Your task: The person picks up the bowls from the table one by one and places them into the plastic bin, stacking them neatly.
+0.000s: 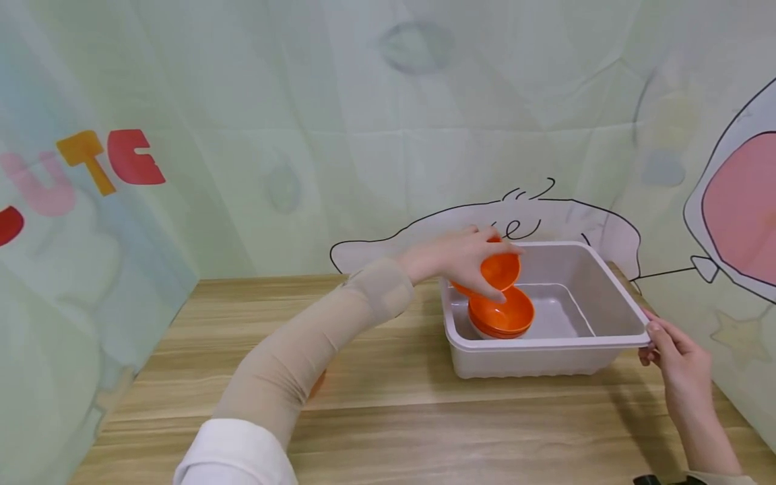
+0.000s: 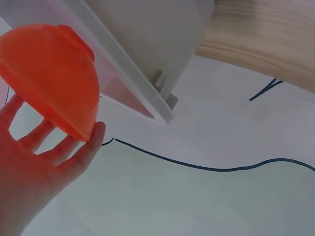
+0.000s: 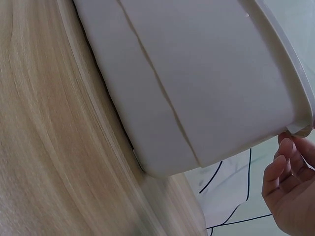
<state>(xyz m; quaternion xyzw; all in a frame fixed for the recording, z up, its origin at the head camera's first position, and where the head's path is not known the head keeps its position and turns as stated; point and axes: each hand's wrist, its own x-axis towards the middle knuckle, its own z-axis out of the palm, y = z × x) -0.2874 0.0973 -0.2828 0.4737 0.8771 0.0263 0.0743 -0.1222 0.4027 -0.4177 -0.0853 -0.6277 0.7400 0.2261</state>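
My left hand (image 1: pixel 463 259) grips an orange bowl (image 1: pixel 503 271) by its rim, over the left side of a pale grey plastic bin (image 1: pixel 545 360). The left wrist view shows the held bowl (image 2: pixel 54 81) tilted, with fingers along its edge. Just below it, a stack of orange bowls (image 1: pixel 503 315) sits inside the bin at the left; how many are nested is hard to see. At the front right corner, my right hand (image 1: pixel 682 364) pinches the bin's rim between thumb and fingers. The right wrist view shows that hand (image 3: pixel 290 189) beside the bin's outer wall (image 3: pixel 197 73).
Mostly hidden behind my left forearm, an orange object (image 1: pixel 318 382) lies on the wooden table (image 1: pixel 424 431). A printed cloth backdrop (image 1: pixel 333 135) rises behind the table and along both sides, close behind the bin.
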